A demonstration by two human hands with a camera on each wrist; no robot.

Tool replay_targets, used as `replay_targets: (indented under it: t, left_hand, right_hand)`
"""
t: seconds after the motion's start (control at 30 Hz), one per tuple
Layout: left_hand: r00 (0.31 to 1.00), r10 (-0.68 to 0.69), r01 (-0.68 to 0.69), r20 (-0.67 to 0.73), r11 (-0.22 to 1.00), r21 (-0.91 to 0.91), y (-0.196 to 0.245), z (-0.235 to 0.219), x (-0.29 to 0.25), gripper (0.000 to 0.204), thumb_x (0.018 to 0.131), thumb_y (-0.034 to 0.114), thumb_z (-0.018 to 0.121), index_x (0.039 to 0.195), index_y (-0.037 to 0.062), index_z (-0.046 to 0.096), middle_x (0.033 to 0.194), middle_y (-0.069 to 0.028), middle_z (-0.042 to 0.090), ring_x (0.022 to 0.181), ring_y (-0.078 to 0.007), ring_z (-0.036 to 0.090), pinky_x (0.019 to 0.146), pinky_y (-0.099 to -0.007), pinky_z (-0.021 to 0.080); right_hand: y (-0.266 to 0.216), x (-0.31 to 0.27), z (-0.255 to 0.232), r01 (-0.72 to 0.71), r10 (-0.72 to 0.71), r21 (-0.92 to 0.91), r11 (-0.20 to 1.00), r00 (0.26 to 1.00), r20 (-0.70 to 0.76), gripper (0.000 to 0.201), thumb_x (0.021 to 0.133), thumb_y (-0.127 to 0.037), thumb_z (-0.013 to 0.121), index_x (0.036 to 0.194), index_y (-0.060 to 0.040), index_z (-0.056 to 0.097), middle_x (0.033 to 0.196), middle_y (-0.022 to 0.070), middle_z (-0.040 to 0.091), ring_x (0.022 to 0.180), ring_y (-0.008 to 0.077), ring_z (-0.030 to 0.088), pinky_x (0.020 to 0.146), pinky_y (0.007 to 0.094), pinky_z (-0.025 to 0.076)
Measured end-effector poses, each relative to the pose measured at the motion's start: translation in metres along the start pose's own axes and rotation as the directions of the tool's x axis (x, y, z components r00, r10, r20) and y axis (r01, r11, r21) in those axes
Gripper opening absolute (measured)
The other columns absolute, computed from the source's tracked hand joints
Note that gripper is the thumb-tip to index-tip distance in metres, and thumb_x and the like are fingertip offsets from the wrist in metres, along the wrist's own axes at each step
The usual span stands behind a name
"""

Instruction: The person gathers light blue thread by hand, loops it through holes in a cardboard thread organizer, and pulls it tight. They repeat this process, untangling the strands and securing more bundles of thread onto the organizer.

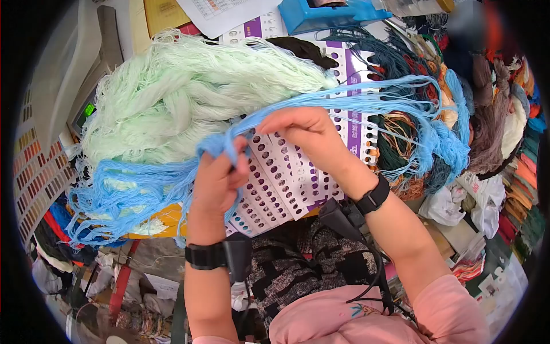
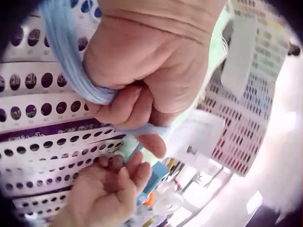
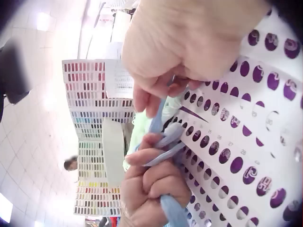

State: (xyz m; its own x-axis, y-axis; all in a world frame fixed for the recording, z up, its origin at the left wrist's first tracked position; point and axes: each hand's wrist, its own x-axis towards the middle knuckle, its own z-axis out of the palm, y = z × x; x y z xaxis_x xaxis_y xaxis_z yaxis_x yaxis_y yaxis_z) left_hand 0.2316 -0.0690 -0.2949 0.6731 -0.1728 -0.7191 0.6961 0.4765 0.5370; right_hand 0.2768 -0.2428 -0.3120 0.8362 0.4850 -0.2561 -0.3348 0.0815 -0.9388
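A long skein of light blue yarn [image 1: 366, 103] runs across the worktop, its loose end spread at the left and its looped end at the right. My left hand [image 1: 213, 186] grips the skein near the middle, with a turn of yarn looped about the fingers. Close by, my right hand [image 1: 306, 135] pinches the blue strands just right of that loop. In the right wrist view the yarn passes between the right hand's [image 3: 189, 52] bent fingers. Behind both hands lies a big heap of pale green yarn [image 1: 166, 97].
White cards with rows of holes [image 1: 275, 183] lie beneath the hands. Dark and mixed yarn bundles [image 1: 395, 137] are heaped at the right. A blue tape dispenser [image 1: 303, 17] stands at the back, and a colour chart [image 1: 43, 183] is on the left.
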Motion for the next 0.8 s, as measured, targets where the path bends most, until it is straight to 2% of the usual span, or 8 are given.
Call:
replay_targets:
  t: [0.03,0.17,0.3,0.4,0.53,0.67,0.77,0.8]
  left_hand:
    - [0.994,-0.059,0.081,0.093,0.964,-0.252,0.003,-0.006,-0.006,0.012,0.079,0.013,0.05,0.082,0.002,0.055,0.056,-0.0015,0.051,0.039,-0.0035,0.03,0.037,-0.016,0.022]
    - [0.992,-0.102,0.095,0.068,0.991,0.099,0.004,0.011,-0.012,0.015,0.076,0.014,0.056,0.086,0.0026,0.055,0.058,0.0,0.052,0.039,-0.0023,0.027,0.037,-0.0166,0.018]
    - [0.976,0.005,0.006,-0.217,0.999,0.049,0.023,-0.007,-0.021,0.013,0.078,0.017,0.055,0.076,0.0061,0.049,0.057,0.0029,0.045,0.039,-0.0024,0.029,0.036,-0.0164,0.02]
    - [0.832,-0.106,0.084,-0.545,0.994,-0.066,0.038,-0.044,-0.055,0.01,0.083,0.018,0.048,0.08,0.008,0.045,0.055,0.0038,0.038,0.038,-0.0024,0.026,0.034,-0.0156,0.018]
    - [0.951,0.208,-0.293,-0.229,0.842,-0.453,0.072,-0.151,-0.123,0.015,0.085,0.018,0.041,0.096,0.0096,0.048,0.054,0.0044,0.034,0.039,-0.0027,0.023,0.033,-0.016,0.018]
    - [0.851,0.231,-0.49,-0.472,0.674,-0.553,0.083,-0.205,-0.149,0.021,0.083,0.018,0.047,0.099,0.0035,0.049,0.067,0.0,0.051,0.04,-0.0029,0.023,0.035,-0.0156,0.018]
    - [0.444,0.576,-0.312,-0.686,0.817,0.484,0.059,-0.107,-0.094,0.029,0.084,0.013,0.042,0.111,0.0009,0.045,0.063,0.0023,0.045,0.043,-0.0028,0.025,0.039,-0.0167,0.02]
    - [0.544,0.613,-0.312,-0.573,0.782,0.54,0.044,-0.079,-0.082,0.028,0.083,0.013,0.045,0.108,0.0018,0.048,0.069,0.0005,0.05,0.045,-0.0019,0.028,0.04,-0.0161,0.022]
  right_hand:
    - [-0.001,0.0,-0.002,-0.006,0.005,0.012,1.0,0.997,0.08,0.02,0.069,0.006,0.048,0.083,-0.0012,0.058,0.092,0.0051,0.056,0.077,0.01,0.052,0.065,0.0212,0.04]
    - [0.006,0.005,0.017,0.35,-0.35,-0.53,0.773,0.931,0.105,0.014,0.067,0.006,0.052,0.077,-0.0001,0.058,0.082,0.005,0.055,0.075,0.0126,0.053,0.066,0.0242,0.041]
    - [0.008,0.006,0.012,-0.036,0.04,0.11,0.993,0.999,-0.033,0.008,0.068,-0.003,0.055,0.076,-0.0015,0.056,0.072,0.0091,0.055,0.064,0.0166,0.053,0.057,0.029,0.042]
    - [-0.001,0.007,0.008,0.044,-0.022,-0.225,0.973,0.995,0.099,0.007,0.069,-0.006,0.054,0.075,-0.0023,0.055,0.07,0.0085,0.054,0.063,0.0175,0.052,0.056,0.028,0.042]
    - [-0.001,0.006,0.007,0.175,-0.136,-0.539,0.824,0.984,0.111,0.012,0.067,-0.006,0.057,0.078,-0.0077,0.056,0.07,0.004,0.051,0.069,0.0172,0.045,0.066,0.0264,0.036]
    - [0.003,0.005,0.014,0.17,-0.135,-0.617,0.769,0.985,0.104,0.011,0.067,-0.008,0.055,0.079,-0.0094,0.057,0.07,0.0017,0.05,0.071,0.0165,0.042,0.076,0.0279,0.029]
    - [0.001,0.006,0.012,0.125,-0.054,-0.582,0.803,0.989,0.137,0.012,0.069,-0.007,0.054,0.08,-0.0104,0.057,0.07,0.0009,0.05,0.07,0.0168,0.042,0.079,0.0292,0.026]
    - [0.002,0.005,0.012,0.189,-0.127,-0.571,0.799,0.981,0.147,0.014,0.07,-0.006,0.054,0.084,-0.0097,0.057,0.072,0.0019,0.052,0.076,0.0178,0.044,0.079,0.0294,0.027]
